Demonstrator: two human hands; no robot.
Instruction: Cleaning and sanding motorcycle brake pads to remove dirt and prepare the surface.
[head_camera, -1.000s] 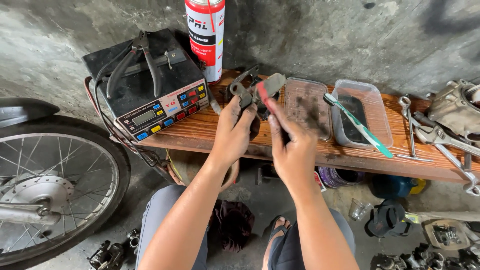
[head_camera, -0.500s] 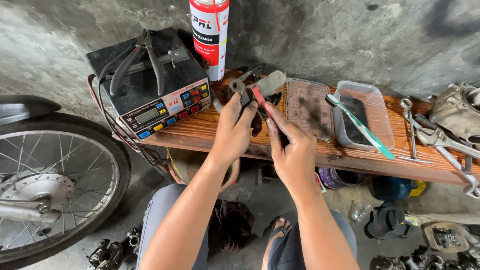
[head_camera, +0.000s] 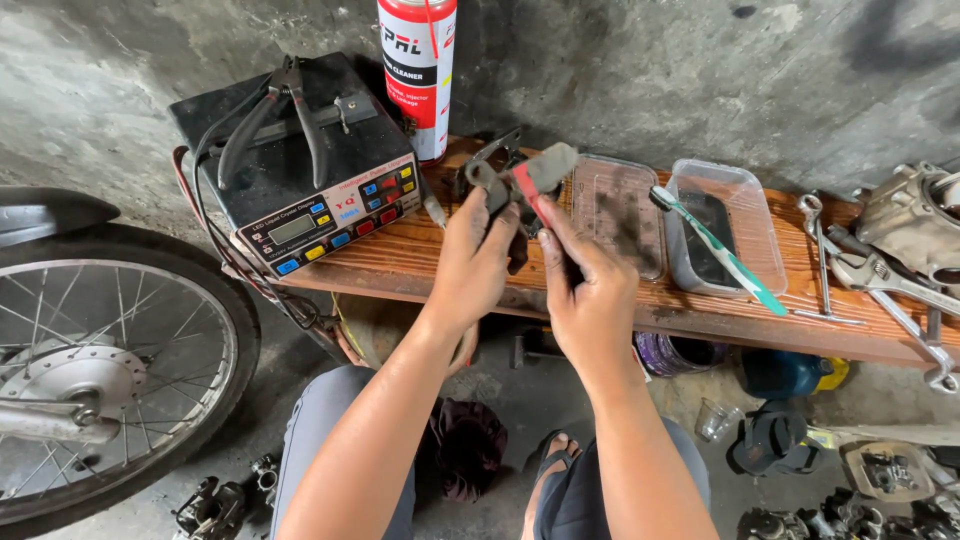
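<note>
Left hand raised, grip clamped on grey metal part, right hand alongside, apparently gripping a red-handled tool

Hidden behind the left hand and right hand: most of the small grey part; cut off by frame edges beside them: spray can top, spoked wheel, engine part.

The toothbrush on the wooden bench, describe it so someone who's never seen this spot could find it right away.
Start at the long reddish wooden bench against the grey concrete wall. Right of the person's hands sit two clear plastic trays side by side; the right-hand tray is the one to look at. The green and white toothbrush lies slanted across it, the only slim, brightly coloured thing among grey metal wrenches.
</note>
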